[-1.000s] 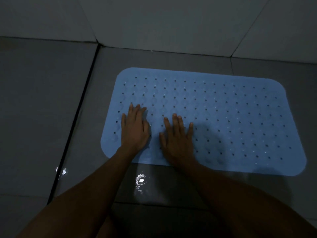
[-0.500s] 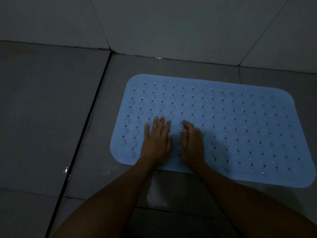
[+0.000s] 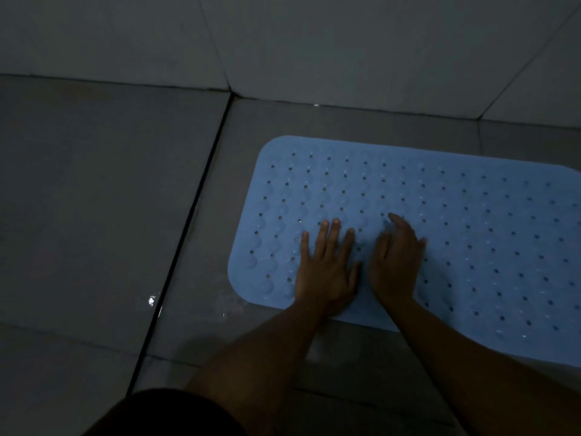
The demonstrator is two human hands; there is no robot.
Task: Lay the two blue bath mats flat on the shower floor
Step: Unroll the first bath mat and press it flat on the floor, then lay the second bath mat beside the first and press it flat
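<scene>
Head view, dim light, looking down at a tiled floor point(image 3: 94, 215) where it meets a tiled wall point(image 3: 345, 42).

One blue mat point(image 3: 471, 231) in sight, not two. Lying flat on the floor right of centre, close to the wall, its far edge roughly parallel to the wall's base. Long axis running left to right, slanting slightly toward the viewer at the right; right end cut off by the frame edge. Rounded corners, rows of small holes and round bumps across the surface.

Two bare hands, side by side, on the mat's near left part. Left hand point(image 3: 327, 265) palm down, fingers straight and slightly spread, pressing flat, gripping nothing. Right hand point(image 3: 396, 262) just beside it, also resting on the mat, fingers close together and lightly bent, tips pointing away toward the wall, grasping nothing.

Two forearms reaching in from the bottom edge. One dark grout line point(image 3: 188, 221) running diagonally left of the mat. Dark cloth point(image 3: 163, 413) at the bottom edge, too dim to identify.
</scene>
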